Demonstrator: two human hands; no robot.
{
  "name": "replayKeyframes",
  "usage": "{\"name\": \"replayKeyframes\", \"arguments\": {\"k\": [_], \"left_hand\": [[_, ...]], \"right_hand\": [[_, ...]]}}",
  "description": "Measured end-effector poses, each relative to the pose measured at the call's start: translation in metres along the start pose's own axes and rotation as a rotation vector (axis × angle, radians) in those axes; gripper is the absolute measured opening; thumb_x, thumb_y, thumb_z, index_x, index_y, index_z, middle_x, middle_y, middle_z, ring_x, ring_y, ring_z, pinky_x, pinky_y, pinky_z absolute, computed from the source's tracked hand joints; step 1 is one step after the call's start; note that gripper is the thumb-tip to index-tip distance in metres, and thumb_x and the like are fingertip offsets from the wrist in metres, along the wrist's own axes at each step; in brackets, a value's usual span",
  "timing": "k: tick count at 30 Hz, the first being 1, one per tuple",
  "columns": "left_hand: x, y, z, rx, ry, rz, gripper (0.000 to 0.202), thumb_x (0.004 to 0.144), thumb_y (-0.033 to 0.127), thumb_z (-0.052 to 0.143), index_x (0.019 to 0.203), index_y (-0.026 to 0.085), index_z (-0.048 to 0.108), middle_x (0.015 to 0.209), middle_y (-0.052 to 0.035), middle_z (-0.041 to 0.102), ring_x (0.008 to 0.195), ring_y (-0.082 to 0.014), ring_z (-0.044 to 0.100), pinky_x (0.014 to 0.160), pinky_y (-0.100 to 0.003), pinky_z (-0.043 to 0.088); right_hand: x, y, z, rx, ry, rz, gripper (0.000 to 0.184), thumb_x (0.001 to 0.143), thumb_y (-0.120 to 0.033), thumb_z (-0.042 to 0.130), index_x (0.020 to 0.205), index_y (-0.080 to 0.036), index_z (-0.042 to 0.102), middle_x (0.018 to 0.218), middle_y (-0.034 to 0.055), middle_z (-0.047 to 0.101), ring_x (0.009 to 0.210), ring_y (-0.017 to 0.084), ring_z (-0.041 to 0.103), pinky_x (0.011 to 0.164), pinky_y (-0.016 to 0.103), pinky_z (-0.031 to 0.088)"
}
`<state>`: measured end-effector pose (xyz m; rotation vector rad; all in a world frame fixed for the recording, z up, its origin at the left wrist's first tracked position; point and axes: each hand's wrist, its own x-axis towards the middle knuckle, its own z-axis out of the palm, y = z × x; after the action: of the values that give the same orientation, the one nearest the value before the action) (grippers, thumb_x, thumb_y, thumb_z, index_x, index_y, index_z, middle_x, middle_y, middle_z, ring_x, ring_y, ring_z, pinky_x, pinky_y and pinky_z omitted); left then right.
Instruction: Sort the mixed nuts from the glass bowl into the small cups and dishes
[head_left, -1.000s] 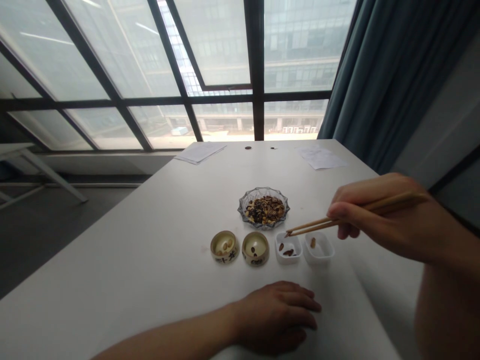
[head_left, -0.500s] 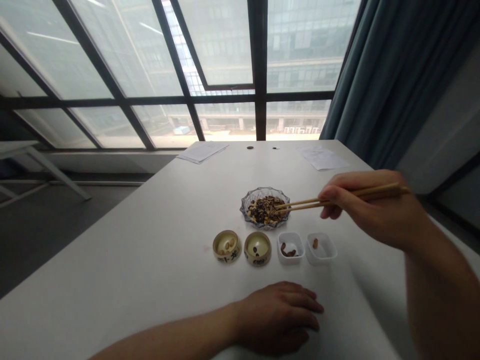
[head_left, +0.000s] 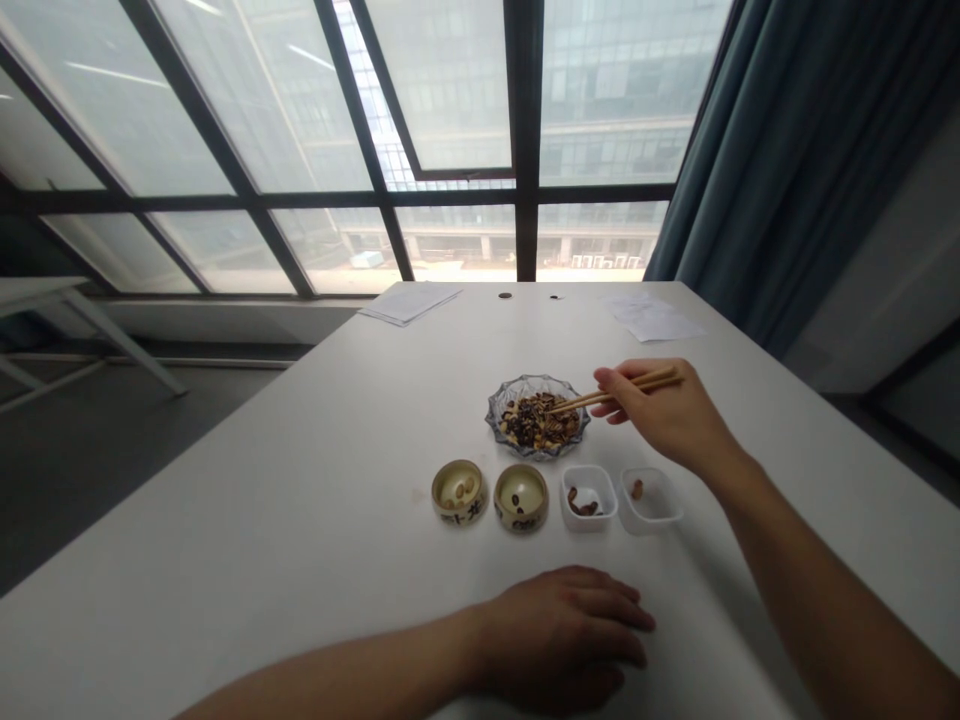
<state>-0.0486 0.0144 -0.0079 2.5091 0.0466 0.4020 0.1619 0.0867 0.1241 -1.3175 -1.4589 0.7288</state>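
Note:
My right hand (head_left: 660, 415) is shut on a pair of wooden chopsticks (head_left: 615, 393), whose tips reach over the right part of a cut-glass dish (head_left: 537, 450). The dish holds a heap of dark striped seeds and tan nuts (head_left: 540, 420). I cannot tell whether the tips grip anything. In front of the dish stand two small ceramic bowls (head_left: 459, 492) (head_left: 520, 498) and two white square cups (head_left: 589, 498) (head_left: 651, 500), each holding a few seeds or nuts. My left hand (head_left: 562, 640) lies flat on the table, empty, nearest the cups.
All of this stands on a white table (head_left: 300, 480). Loose papers (head_left: 410, 303) (head_left: 652, 318) lie at its far edge, below a large window. A dark curtain (head_left: 795, 150) hangs at right, and the table's right edge runs beyond my right arm.
My right hand has moved right and nearer me, drawing the chopstick tips further into the glass dish's right side. My left hand has stayed on the table.

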Motion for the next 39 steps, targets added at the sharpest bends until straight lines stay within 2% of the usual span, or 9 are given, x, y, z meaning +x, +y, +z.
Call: {"name": "replayKeyframes", "arguments": {"k": [7,14,17,22,27,33,39], "left_hand": [[0.0,0.0,-0.001,-0.006,-0.001,-0.006,0.029,0.1,0.029,0.053,0.12,0.016,0.068,0.143,-0.0099,0.067,0.142,-0.0221,0.056,0.125,-0.033,0.039],[0.0,0.0,-0.002,-0.006,-0.02,-0.012,0.03,0.101,0.03,0.051,0.12,0.015,0.068,0.144,-0.0099,0.066,0.142,-0.0231,0.055,0.125,-0.033,0.038],[0.001,0.0,-0.002,-0.002,-0.02,-0.011,0.03,0.1,0.03,0.052,0.12,0.014,0.068,0.144,-0.0099,0.066,0.142,-0.0231,0.055,0.125,-0.032,0.038],[0.001,-0.001,-0.001,-0.009,-0.014,-0.004,0.029,0.099,0.028,0.053,0.12,0.015,0.068,0.143,-0.0107,0.066,0.141,-0.023,0.056,0.124,-0.033,0.04],[0.0,-0.001,-0.001,-0.026,-0.018,-0.015,0.028,0.098,0.027,0.055,0.121,0.017,0.067,0.144,-0.0108,0.066,0.142,-0.0236,0.056,0.124,-0.036,0.04],[0.002,0.002,-0.003,-0.041,-0.026,-0.03,0.028,0.098,0.027,0.055,0.121,0.017,0.067,0.144,-0.0105,0.066,0.143,-0.0229,0.055,0.124,-0.034,0.04],[0.002,0.003,-0.002,-0.043,-0.015,-0.046,0.028,0.097,0.026,0.056,0.122,0.019,0.066,0.144,-0.0096,0.066,0.143,-0.0224,0.055,0.126,-0.036,0.038]], "right_hand": [[0.005,0.015,0.014,0.031,0.034,0.026,0.048,0.088,-0.06,0.075,0.075,-0.014,0.076,0.066,0.01,0.077,0.063,0.026,0.079,0.054,0.027,0.063],[0.005,0.024,0.021,-0.081,0.099,-0.113,0.055,0.098,-0.062,0.061,0.07,-0.015,0.072,0.052,0.005,0.067,0.044,0.017,0.066,0.043,0.024,0.05],[0.005,0.023,0.021,-0.067,0.156,-0.132,0.056,0.098,-0.062,0.06,0.07,-0.015,0.071,0.052,0.0049,0.066,0.042,0.016,0.064,0.042,0.024,0.049],[0.004,0.01,0.01,-0.047,0.221,-0.133,0.055,0.096,-0.063,0.062,0.071,-0.015,0.072,0.052,0.0055,0.067,0.041,0.017,0.064,0.041,0.025,0.05],[-0.008,-0.022,-0.014,-0.054,0.267,-0.141,0.056,0.093,-0.066,0.066,0.071,-0.015,0.073,0.053,0.0057,0.068,0.038,0.016,0.061,0.037,0.024,0.049],[-0.037,-0.059,-0.043,-0.192,0.18,-0.105,0.051,0.092,-0.064,0.068,0.071,-0.018,0.075,0.048,0.0043,0.065,0.037,0.014,0.057,0.034,0.023,0.044],[-0.054,-0.071,-0.047,-0.293,-0.048,-0.033,0.056,0.095,-0.065,0.063,0.067,-0.017,0.072,0.05,0.0049,0.066,0.04,0.016,0.059,0.037,0.024,0.043]]}}
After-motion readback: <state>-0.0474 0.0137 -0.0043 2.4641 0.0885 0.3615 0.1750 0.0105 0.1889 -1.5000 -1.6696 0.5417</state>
